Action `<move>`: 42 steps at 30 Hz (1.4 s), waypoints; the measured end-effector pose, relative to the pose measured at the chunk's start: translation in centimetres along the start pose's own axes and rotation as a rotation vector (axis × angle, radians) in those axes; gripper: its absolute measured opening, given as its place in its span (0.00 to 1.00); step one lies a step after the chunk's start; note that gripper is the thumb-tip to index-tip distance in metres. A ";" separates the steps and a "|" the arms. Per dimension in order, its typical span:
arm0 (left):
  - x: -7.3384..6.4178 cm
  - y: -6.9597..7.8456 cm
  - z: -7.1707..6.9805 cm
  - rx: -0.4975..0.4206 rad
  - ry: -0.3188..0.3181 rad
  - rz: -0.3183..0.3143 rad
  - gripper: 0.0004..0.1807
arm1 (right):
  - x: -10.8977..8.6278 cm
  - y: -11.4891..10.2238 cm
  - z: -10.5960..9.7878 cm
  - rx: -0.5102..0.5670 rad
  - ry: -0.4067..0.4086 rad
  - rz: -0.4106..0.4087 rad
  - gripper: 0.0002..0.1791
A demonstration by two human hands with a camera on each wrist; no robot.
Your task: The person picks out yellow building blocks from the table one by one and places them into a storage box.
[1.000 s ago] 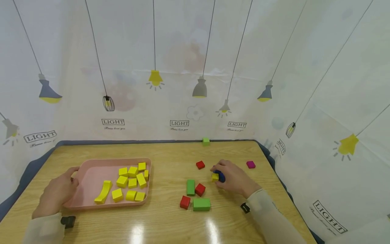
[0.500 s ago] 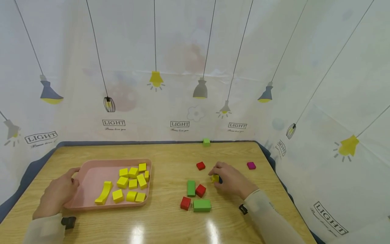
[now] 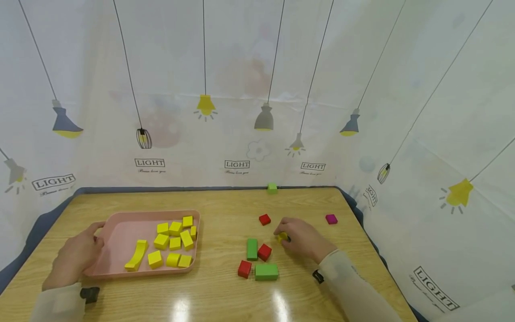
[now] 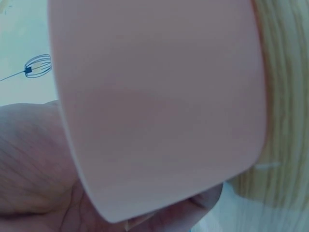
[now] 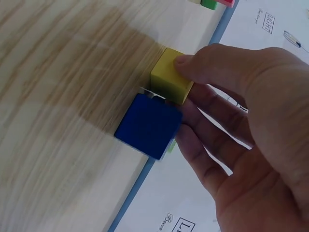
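At the left of the head view, my left hand (image 3: 76,252) grips the left end of a pink tray (image 3: 116,241). The left wrist view shows the thumb and fingers on either side of the tray's wall (image 4: 159,116). Several yellow blocks (image 3: 161,241) lie in the tray. My right hand (image 3: 306,239) pinches a small yellow block (image 5: 169,75) between thumb and fingers. Just beside it is a blue block (image 5: 148,125), close against the other fingers; the hand mostly hides it in the head view.
Left of the right hand lie red blocks (image 3: 264,252) and green blocks (image 3: 266,272). Another red block (image 3: 264,219) sits farther back. A magenta block (image 3: 331,218) is at the right, and a light green block (image 3: 272,188) at the table's (image 3: 225,295) far edge.
My right hand has shifted slightly toward me and left, and the blue block has become mostly covered by it in the head view. The left hand and tray stay put.
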State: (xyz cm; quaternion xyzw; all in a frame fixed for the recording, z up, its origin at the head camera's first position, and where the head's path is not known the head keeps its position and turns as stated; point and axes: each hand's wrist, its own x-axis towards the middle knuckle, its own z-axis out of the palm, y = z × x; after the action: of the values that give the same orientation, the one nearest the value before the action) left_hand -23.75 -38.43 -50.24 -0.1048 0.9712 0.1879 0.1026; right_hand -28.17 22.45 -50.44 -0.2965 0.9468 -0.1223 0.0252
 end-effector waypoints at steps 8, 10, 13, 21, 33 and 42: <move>0.4 -0.4 -0.1 0.004 0.004 0.022 0.34 | 0.5 -0.6 -0.2 0.040 -0.011 -0.006 0.12; 0.5 -0.5 0.0 0.000 -0.002 0.018 0.35 | 0.6 -0.8 -0.2 0.050 -0.015 -0.007 0.12; 0.5 -0.5 0.1 -0.001 -0.006 0.017 0.35 | 0.8 -1.0 -0.3 0.056 -0.014 -0.015 0.12; 0.2 -0.3 0.1 0.005 0.015 0.027 0.34 | 1.7 -1.9 -0.8 0.043 0.048 -0.085 0.13; 0.3 -0.6 0.5 -0.006 -0.004 0.013 0.34 | 3.2 -4.6 -0.9 0.081 0.096 -0.144 0.12; 0.6 -0.6 0.6 0.003 0.006 -0.011 0.34 | 5.9 -7.6 -1.2 0.087 0.076 -0.164 0.13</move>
State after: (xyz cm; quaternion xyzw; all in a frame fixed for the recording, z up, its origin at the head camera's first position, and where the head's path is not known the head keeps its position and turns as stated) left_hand -24.09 -38.87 -51.17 -0.1105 0.9712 0.1856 0.1007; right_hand -28.94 13.33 -47.23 -0.3667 0.9135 -0.1759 -0.0078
